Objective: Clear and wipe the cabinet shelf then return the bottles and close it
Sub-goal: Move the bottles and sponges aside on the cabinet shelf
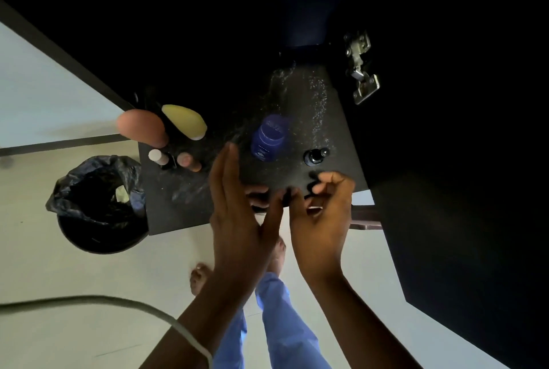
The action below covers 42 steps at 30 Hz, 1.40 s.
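One wide-angle view comes from the person's head, facing steeply down and forward, close above the dark cabinet shelf (pixel 297 119) at the frame's centre. Both forearms enter from the bottom edge; the pale floor (pixel 59 273) fills the lower left, and the dark cabinet interior spans the top.

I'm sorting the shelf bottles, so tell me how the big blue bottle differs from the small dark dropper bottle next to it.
The blue bottle is much larger and wider than the dark dropper bottle. The blue bottle is bright blue with a broad cap and white lettering; the dropper bottle is nearly black with a narrow top. Both stand apart on the dusty shelf, untouched by either hand.
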Each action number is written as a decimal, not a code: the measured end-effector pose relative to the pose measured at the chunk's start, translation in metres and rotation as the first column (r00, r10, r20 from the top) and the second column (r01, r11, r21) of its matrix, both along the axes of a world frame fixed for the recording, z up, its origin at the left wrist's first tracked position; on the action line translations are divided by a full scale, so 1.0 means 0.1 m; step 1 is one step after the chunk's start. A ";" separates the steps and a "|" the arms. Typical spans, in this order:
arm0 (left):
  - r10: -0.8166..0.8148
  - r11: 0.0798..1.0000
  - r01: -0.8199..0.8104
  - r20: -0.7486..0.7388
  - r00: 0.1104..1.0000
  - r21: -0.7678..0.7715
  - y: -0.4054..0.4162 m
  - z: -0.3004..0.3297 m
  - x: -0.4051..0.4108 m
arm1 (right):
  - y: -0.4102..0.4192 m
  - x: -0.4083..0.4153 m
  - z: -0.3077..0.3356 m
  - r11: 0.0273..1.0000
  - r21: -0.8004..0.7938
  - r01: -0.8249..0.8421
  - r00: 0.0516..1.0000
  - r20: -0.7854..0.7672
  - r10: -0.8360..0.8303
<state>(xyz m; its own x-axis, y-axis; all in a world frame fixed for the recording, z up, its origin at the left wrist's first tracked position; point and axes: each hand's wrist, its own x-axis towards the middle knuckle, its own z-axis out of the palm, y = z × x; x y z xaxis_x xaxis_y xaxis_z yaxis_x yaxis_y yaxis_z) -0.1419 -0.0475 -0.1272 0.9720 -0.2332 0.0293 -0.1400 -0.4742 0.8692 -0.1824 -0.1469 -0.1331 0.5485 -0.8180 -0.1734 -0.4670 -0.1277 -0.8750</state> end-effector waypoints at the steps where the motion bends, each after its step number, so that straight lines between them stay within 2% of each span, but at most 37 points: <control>1: 0.023 1.000 -0.023 -0.010 1.000 0.002 -0.06 -0.02 0.06 | -0.02 0.05 0.00 1.000 0.009 0.016 1.000 0.015 -0.016; 6: 0.042 0.999 -0.042 -0.081 0.996 0.005 -0.23 -0.27 0.30 | -0.16 0.24 -0.02 1.000 -0.026 0.009 1.000 0.001 -0.009; 14: 0.117 0.993 -0.116 -0.007 0.993 0.030 -0.36 -0.26 0.44 | -0.32 0.33 -0.14 0.990 -0.131 -0.043 0.999 -0.024 0.040; 22: 0.110 0.994 -0.111 -0.041 0.993 -0.024 -0.21 -0.21 0.24 | -0.24 0.22 -0.16 0.998 -0.064 -0.011 0.999 0.043 0.014; 28: 0.182 0.982 -0.178 -0.076 0.980 0.057 0.28 0.01 -0.07 | 0.03 0.14 -0.01 0.975 -0.105 -0.197 0.978 0.046 0.202; 32: 0.281 0.955 -0.262 -0.151 0.948 0.138 0.71 0.02 -0.12 | 0.26 0.19 0.02 0.899 -0.245 -0.362 0.929 -0.013 0.370; 36: 0.368 0.927 -0.354 -0.130 0.921 0.120 0.98 0.02 -0.05 | 0.52 0.27 0.02 0.838 -0.295 -0.459 0.875 0.011 0.483; 42: 0.392 0.915 -0.378 -0.089 0.915 0.143 1.14 -0.06 0.16 | 0.72 0.39 -0.03 0.791 -0.323 -0.520 0.840 -0.022 0.543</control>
